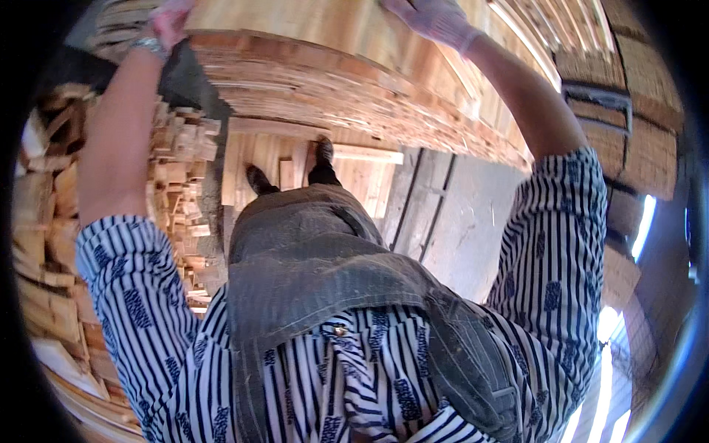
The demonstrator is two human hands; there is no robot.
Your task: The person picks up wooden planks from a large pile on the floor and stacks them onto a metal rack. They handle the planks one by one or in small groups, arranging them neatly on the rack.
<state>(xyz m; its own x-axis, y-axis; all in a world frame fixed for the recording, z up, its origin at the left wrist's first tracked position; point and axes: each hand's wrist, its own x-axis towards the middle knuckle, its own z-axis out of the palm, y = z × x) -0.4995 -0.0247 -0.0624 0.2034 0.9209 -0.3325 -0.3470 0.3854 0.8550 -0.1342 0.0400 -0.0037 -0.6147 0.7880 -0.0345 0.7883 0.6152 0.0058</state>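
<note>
A tall stack of thin wooden boards (310,92) stands in front of me, its layered edges facing my body. A wide, pale board (295,18) lies on top. My left hand (171,22), in a pinkish glove, is at the left end of this board; its fingers are blurred and partly cut off by the upper edge, so its grip is unclear. Farther right, my right hand (436,21) wears a light knit glove. It rests on the stack's upper surface with its fingers stretched out, the tips near the picture's edge.
Cut wood pieces (177,155) are heaped on the left. More boards (583,33) and stacked timber (650,96) stand at the far right, by a grey metal frame (602,107). Planks (362,177) lie on the floor around my shoes (323,151).
</note>
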